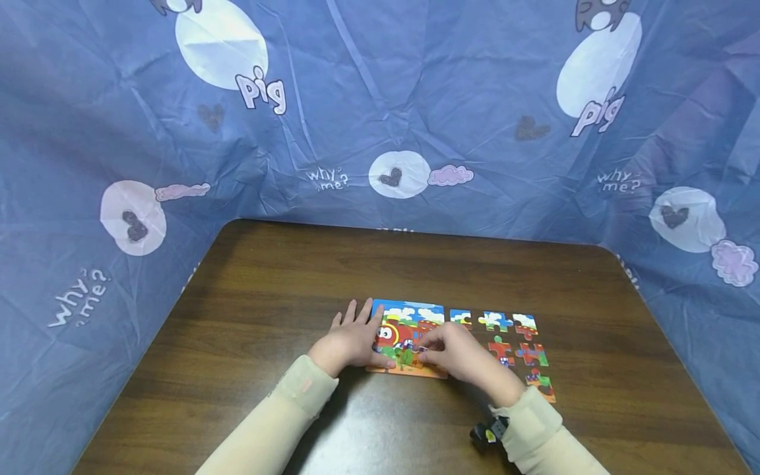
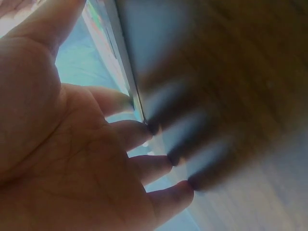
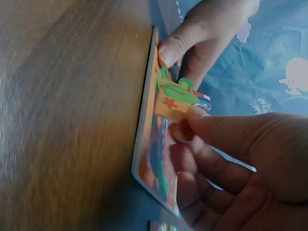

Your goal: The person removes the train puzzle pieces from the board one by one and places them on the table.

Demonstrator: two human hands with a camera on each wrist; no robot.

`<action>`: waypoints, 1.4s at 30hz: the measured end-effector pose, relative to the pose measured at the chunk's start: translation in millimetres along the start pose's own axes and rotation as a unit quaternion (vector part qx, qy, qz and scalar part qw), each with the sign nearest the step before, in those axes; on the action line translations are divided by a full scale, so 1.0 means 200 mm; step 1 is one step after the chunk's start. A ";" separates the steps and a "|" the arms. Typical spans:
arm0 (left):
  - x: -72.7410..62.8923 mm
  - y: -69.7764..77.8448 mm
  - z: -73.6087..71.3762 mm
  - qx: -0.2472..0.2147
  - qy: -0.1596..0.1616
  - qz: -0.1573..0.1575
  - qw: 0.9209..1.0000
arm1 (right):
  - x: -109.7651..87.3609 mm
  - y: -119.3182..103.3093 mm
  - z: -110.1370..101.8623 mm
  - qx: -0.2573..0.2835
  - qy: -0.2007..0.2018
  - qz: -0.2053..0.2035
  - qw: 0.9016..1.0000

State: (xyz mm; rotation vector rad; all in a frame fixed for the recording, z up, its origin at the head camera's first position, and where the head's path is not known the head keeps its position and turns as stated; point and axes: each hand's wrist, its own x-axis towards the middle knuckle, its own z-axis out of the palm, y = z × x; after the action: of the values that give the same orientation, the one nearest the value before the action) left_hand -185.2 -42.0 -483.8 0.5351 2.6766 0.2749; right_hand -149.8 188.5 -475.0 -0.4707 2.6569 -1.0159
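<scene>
A jigsaw puzzle (image 1: 415, 311) in a flat rectangular tray lies on the table, showing clouds, red shapes and a yellow-orange ground. My left hand (image 1: 351, 342) lies with spread fingers at its left edge, the thumb over the lower part; in the left wrist view the fingertips touch the tabletop. Over the puzzle's right part, my right hand (image 1: 460, 355) pinches a puzzle piece (image 3: 175, 98) between thumb and fingers. This piece carries a green leaf and a red flower on orange. It is tilted up from the picture in the right wrist view. Its far edge is partly hidden.
Right of the tray lie several loose puzzle pieces, among them a cloud piece (image 1: 495, 321), a red piece (image 1: 532, 354) and a corner piece (image 1: 540, 382). My right forearm partly covers this group. A blue printed cloth (image 1: 344, 119) hangs behind the brown table (image 1: 249, 290).
</scene>
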 end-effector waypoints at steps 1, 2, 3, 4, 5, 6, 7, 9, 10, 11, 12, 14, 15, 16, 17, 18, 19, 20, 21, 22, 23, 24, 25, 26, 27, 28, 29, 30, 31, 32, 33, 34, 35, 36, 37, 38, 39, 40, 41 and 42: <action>0.00 0.00 0.00 0.000 0.001 0.000 1.000 | -0.01 0.01 -0.01 -0.002 0.004 -0.001 1.000; 0.00 0.00 0.00 0.000 0.001 0.000 1.000 | -0.02 0.01 -0.03 -0.002 0.009 -0.002 1.000; 0.00 0.00 0.00 0.000 0.002 0.000 1.000 | -0.02 0.02 -0.04 0.001 0.013 -0.002 1.000; 0.00 0.00 0.00 0.001 0.001 -0.001 1.000 | -0.03 0.03 -0.06 0.006 0.015 -0.003 1.000; 0.00 0.00 0.00 0.000 0.000 -0.001 1.000 | -0.05 0.04 -0.08 0.010 0.015 -0.006 1.000; 0.01 0.00 0.00 0.001 -0.001 -0.002 1.000 | -0.06 0.05 -0.09 0.015 0.017 -0.006 1.000; 0.01 0.00 0.00 0.000 -0.002 -0.003 1.000 | -0.07 0.07 -0.11 0.019 0.016 -0.007 1.000; 0.01 0.00 0.00 0.000 -0.003 -0.003 1.000 | -0.10 0.10 -0.15 0.024 0.011 -0.004 1.000; 0.01 0.00 0.00 0.001 -0.004 -0.003 1.000 | -0.12 0.11 -0.17 0.024 0.009 -0.001 1.000; 0.01 0.00 0.00 0.000 -0.003 -0.003 1.000 | -0.13 0.13 -0.18 0.024 0.008 0.004 1.000; 0.01 0.00 0.00 0.001 -0.004 -0.003 1.000 | -0.14 0.14 -0.20 0.024 0.007 0.008 1.000; 0.01 0.00 0.00 0.000 -0.003 -0.004 1.000 | -0.17 0.16 -0.24 0.021 0.005 0.015 1.000; 0.00 0.00 0.00 -0.001 -0.002 -0.004 1.000 | -0.19 0.17 -0.25 0.022 0.004 0.018 1.000; 0.01 0.00 0.00 -0.001 -0.002 -0.004 1.000 | -0.20 0.18 -0.27 0.023 0.002 0.019 1.000; 0.01 0.00 0.00 -0.001 -0.001 -0.003 1.000 | -0.22 0.20 -0.29 0.025 0.000 0.021 0.999; 0.01 0.00 0.00 0.000 -0.001 -0.003 1.000 | -0.23 0.21 -0.30 0.024 -0.001 0.023 0.999; 0.01 0.00 0.00 -0.001 -0.001 -0.002 1.000 | -0.24 0.22 -0.32 0.025 -0.002 0.027 0.999; 0.01 0.00 0.00 -0.002 0.000 -0.001 1.000 | -0.25 0.24 -0.33 0.026 -0.003 0.032 0.999; 0.00 0.00 0.00 -0.003 -0.001 -0.001 1.000 | -0.26 0.25 -0.34 0.026 -0.005 0.034 0.999; 0.00 0.00 0.00 -0.003 -0.001 0.000 1.000 | -0.28 0.26 -0.35 0.029 -0.005 0.035 0.999; 0.00 0.00 0.00 -0.004 -0.002 0.000 1.000 | -0.29 0.27 -0.36 0.031 -0.005 0.040 0.999; 0.00 0.00 0.00 -0.004 -0.002 0.000 1.000 | -0.29 0.29 -0.37 0.032 -0.004 0.045 0.998; 0.00 0.00 0.00 -0.004 -0.002 0.000 1.000 | -0.30 0.30 -0.37 0.032 -0.004 0.048 0.998; 0.00 0.00 0.00 -0.005 -0.001 0.000 1.000 | -0.31 0.30 -0.37 0.031 -0.005 0.049 0.998; 0.00 0.00 0.00 -0.003 -0.001 -0.001 1.000 | -0.32 0.31 -0.38 0.031 -0.005 0.052 0.998; 0.00 0.00 0.00 -0.003 -0.001 -0.001 1.000 | -0.32 0.32 -0.38 0.034 -0.007 0.056 0.998; 0.00 0.00 0.00 -0.003 -0.001 -0.001 1.000 | -0.33 0.32 -0.38 0.032 -0.009 0.061 0.998; 0.00 0.00 0.00 -0.003 -0.002 -0.001 1.000 | -0.34 0.33 -0.38 0.031 -0.012 0.063 0.997; 0.00 0.00 0.00 -0.001 -0.005 -0.002 1.000 | -0.34 0.34 -0.38 0.031 -0.015 0.063 0.997; 0.00 0.00 0.00 -0.001 -0.006 -0.003 1.000 | -0.35 0.35 -0.39 0.032 -0.020 0.064 0.997; 0.00 0.00 0.00 -0.001 -0.006 -0.003 1.000 | -0.36 0.36 -0.39 0.034 -0.024 0.067 0.997; 0.01 0.00 0.00 -0.002 -0.006 -0.003 1.000 | -0.37 0.36 -0.39 0.035 -0.029 0.068 0.997; 0.01 0.00 0.00 -0.003 -0.005 -0.003 1.000 | -0.37 0.37 -0.40 0.036 -0.034 0.068 0.996; 0.00 0.00 0.00 -0.003 -0.005 -0.003 1.000 | -0.38 0.38 -0.40 0.038 -0.039 0.065 0.996; 0.00 0.00 0.00 -0.004 -0.003 -0.003 1.000 | -0.39 0.39 -0.41 0.040 -0.045 0.063 0.996; 0.00 0.00 0.00 -0.005 0.000 -0.003 1.000 | -0.39 0.39 -0.41 0.044 -0.052 0.061 0.996; 0.00 0.00 0.00 -0.005 0.001 -0.002 1.000 | -0.40 0.39 -0.42 0.048 -0.058 0.060 0.995; 0.00 0.00 0.00 -0.003 0.000 -0.003 1.000 | -0.40 0.40 -0.42 0.053 -0.065 0.059 0.995; 0.00 0.00 0.00 -0.003 0.001 -0.003 1.000 | -0.41 0.40 -0.42 0.058 -0.072 0.060 0.994; 0.00 0.00 0.00 -0.002 0.001 -0.003 1.000 | -0.41 0.40 -0.42 0.063 -0.079 0.060 0.993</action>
State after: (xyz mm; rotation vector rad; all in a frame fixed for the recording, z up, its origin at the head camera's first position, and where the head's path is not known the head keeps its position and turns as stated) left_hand -185.6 -41.3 -483.4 0.5252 2.6783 0.2800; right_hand -120.6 327.0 -458.1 -0.3460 2.4343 -1.0554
